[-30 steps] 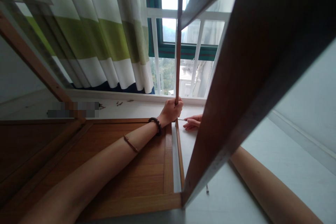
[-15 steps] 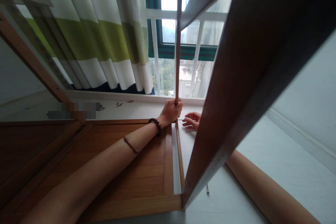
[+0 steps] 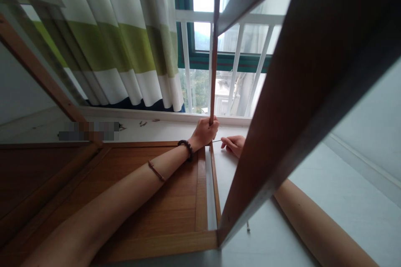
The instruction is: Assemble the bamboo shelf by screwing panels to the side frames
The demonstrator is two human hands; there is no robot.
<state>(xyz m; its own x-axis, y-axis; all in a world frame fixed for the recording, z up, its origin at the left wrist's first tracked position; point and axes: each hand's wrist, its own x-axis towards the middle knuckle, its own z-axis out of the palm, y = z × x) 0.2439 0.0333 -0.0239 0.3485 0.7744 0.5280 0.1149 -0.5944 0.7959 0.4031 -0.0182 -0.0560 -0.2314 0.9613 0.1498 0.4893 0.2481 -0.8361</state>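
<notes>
My left hand [image 3: 204, 132] is wrapped round the foot of a slim upright wooden post [image 3: 214, 75], just above the corner of the wooden frame [image 3: 214, 187]. To its right, my right hand [image 3: 233, 145] pinches the outer end of a thin metal rod [image 3: 216, 141] that looks like a hex key. The rod points left at the post's base, where its tip meets the wood; whether it sits in a bolt is too small to tell. A broad dark wooden beam [image 3: 269, 133] crosses in front of my right wrist and hides it.
A wooden panel [image 3: 163, 192] lies under my left forearm. On the white floor are a bolt [image 3: 248, 227] near the beam's foot and several small fittings [image 3: 143, 124] by the sill. Behind stand a striped curtain [image 3: 115, 46] and a window with white bars [image 3: 236, 66].
My right hand's fingers have curled in from a more spread pose, and the rod's outer end has tilted slightly up. The beam appears shifted a little right. My left hand keeps its grip.
</notes>
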